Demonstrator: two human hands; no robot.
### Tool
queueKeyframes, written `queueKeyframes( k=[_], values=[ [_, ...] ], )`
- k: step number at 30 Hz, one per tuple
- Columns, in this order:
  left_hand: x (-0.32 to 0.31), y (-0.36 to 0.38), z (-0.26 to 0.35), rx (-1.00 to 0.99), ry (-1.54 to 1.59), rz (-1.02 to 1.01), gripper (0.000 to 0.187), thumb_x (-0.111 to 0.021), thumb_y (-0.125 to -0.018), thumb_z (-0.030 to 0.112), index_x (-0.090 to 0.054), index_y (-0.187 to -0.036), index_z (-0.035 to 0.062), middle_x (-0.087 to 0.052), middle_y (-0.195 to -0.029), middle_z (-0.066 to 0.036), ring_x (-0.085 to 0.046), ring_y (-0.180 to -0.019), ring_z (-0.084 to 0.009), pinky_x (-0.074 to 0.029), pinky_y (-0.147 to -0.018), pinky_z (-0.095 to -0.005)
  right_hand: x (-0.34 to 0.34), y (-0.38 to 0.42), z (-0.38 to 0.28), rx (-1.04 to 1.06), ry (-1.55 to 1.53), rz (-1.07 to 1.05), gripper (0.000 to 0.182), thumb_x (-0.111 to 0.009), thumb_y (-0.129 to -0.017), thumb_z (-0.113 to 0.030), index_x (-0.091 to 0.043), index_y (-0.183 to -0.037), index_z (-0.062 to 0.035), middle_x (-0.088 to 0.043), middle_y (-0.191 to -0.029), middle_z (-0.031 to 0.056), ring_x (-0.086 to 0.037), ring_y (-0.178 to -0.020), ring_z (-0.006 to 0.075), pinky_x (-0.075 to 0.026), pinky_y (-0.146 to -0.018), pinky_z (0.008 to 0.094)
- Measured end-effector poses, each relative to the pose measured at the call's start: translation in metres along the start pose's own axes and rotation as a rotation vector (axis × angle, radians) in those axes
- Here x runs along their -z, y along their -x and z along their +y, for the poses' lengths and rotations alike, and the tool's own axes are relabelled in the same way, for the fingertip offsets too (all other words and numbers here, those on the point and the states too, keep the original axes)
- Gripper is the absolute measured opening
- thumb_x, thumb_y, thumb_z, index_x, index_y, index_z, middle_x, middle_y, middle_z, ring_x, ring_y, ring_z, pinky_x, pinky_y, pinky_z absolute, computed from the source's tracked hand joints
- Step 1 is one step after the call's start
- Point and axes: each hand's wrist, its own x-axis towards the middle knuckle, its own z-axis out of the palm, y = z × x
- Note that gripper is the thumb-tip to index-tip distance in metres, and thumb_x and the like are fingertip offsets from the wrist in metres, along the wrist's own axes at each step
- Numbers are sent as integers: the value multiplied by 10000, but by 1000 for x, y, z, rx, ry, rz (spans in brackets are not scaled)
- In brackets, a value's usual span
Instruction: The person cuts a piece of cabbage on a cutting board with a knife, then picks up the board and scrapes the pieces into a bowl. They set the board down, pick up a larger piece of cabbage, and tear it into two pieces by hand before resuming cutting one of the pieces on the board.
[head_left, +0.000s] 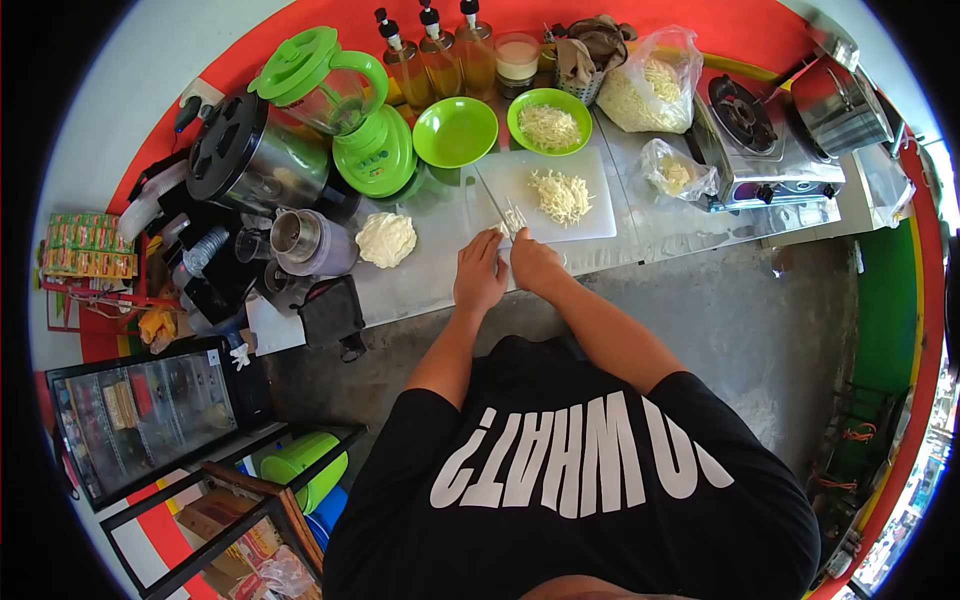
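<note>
On the white cutting board (590, 220), my right hand (536, 264) is closed round the handle of a knife (490, 192), whose blade points away to the upper left. Close beside it, my left hand (481, 270) has its fingers bent together at the board's near edge, against a small pale piece. Thin pale strips (513, 218) lie by the blade. A heap of pale shreds (562, 197) sits further right on the board. Behind the board, one green bowl (549, 97) holds more shreds (548, 128), and another green bowl (455, 132) shows no contents.
Left of the board is a pale lump (386, 240), with a green blender (375, 150) and a metal container (298, 238) beyond. Oil bottles (437, 62) stand at the back. A bag of shreds (655, 85), a small bag (678, 172) and a stove (765, 150) are at the right.
</note>
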Motion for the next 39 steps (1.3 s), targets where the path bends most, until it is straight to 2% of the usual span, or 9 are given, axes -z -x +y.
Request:
queueKeyframes(
  k=[3, 9, 15, 17, 18, 20, 25, 32, 39],
  values=[
    [-1, 2, 1, 8, 9, 18, 459, -653, -828, 52, -618, -1285, 53, -604, -1364, -112, -558, -1281, -289, -421, -1038, -428, -10, 12, -2, -11, 3, -49, 435, -647, -949, -198, -405, -1195, 67, -714, -1038, 280, -732, -978, 386, -596, -825, 438],
    [1, 2, 3, 36, 0, -16, 440, -633, -847, 67, -608, -1285, 33, -594, -1369, -115, -539, -1313, -280, -411, -1068, -422, -23, 2, -1, -55, -40, 23, 406, -609, -977, -233, -422, -1187, 59, -725, -1014, 260, -735, -968, 379, -597, -817, 434],
    [-1, 3, 1, 28, 2, 0, 414, -631, -850, 68, -607, -1261, 29, -589, -1374, -114, -538, -1310, -279, -411, -1068, -425, -3, 17, 1, 18, 104, -37, 420, -624, -960, -195, -430, -1222, 70, -728, -1012, 249, -739, -957, 377, -599, -817, 424],
    [-2, 3, 0, 32, -6, -1, 420, -632, -847, 69, -600, -1265, 33, -581, -1380, -114, -543, -1299, -284, -416, -1063, -426, -21, 20, 7, -54, 24, 17, 455, -676, -873, -62, -409, -1218, 66, -708, -1054, 286, -725, -991, 410, -589, -850, 460],
    [-1, 3, 1, 37, -4, 0, 420, -632, -847, 69, -600, -1265, 33, -581, -1380, -114, -543, -1299, -284, -416, -1063, -426, -23, 19, 6, -53, 28, 13, 455, -676, -873, -62, -409, -1218, 66, -708, -1054, 286, -725, -991, 410, -589, -850, 460],
    [1, 2, 2, 39, -19, -22, 435, -633, -845, 71, -592, -1277, 36, -570, -1388, -119, -547, -1290, -295, -421, -1057, -427, -24, 11, 4, -33, 56, 10, 438, -658, -930, -157, -427, -1216, 81, -724, -1030, 255, -733, -981, 383, -596, -831, 436],
    [1, 3, 2, 34, -8, -2, 422, -635, -842, 75, -603, -1260, 36, -573, -1363, -117, -558, -1259, -303, -426, -1046, -432, 3, 8, -6, -14, 55, -37, 423, -653, -933, -147, -425, -1214, 72, -720, -1043, 261, -734, -978, 384, -598, -834, 432],
    [4, 1, 4, 24, 2, 4, 394, -642, -829, 67, -623, -1219, 19, -587, -1316, -124, -570, -1231, -303, -425, -1032, -435, -28, 8, 0, -57, -16, 13, 414, -657, -934, -165, -421, -1180, 70, -718, -1045, 267, -729, -995, 385, -593, -839, 436],
    [-1, 5, 0, 22, 1, 69, 404, -669, -806, 69, -630, -1208, 50, -601, -1326, -114, -565, -1238, -302, -412, -1037, -429, -9, 12, -4, -11, 51, -41, 436, -655, -941, -179, -398, -1206, 53, -719, -1041, 264, -729, -993, 386, -593, -833, 440]
  ],
)
